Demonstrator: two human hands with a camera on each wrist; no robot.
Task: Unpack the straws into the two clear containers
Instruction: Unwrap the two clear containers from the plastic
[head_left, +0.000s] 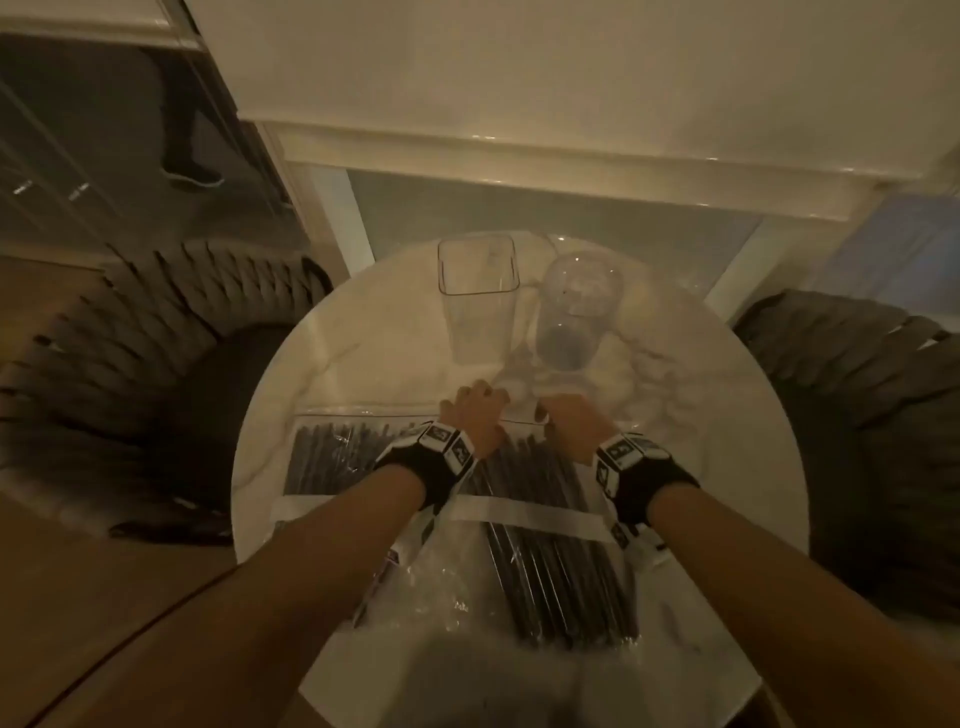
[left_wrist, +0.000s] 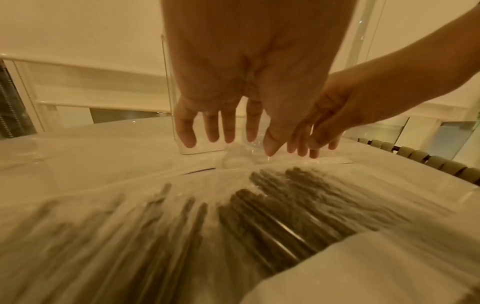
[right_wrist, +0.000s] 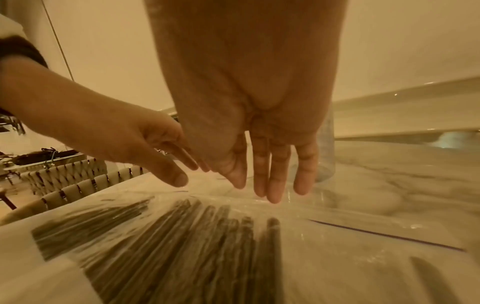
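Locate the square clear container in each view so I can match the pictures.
Head: square clear plastic container stands upper centre, left of the round clear container.
Left wrist: behind the left hand's fingers, centre-left.
Right wrist: not visible.
Shared landmark: the clear bag of dark straws.

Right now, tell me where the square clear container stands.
In the head view, the square clear container stands upright on the far part of the round marble table, left of the round clear container and beyond both hands.
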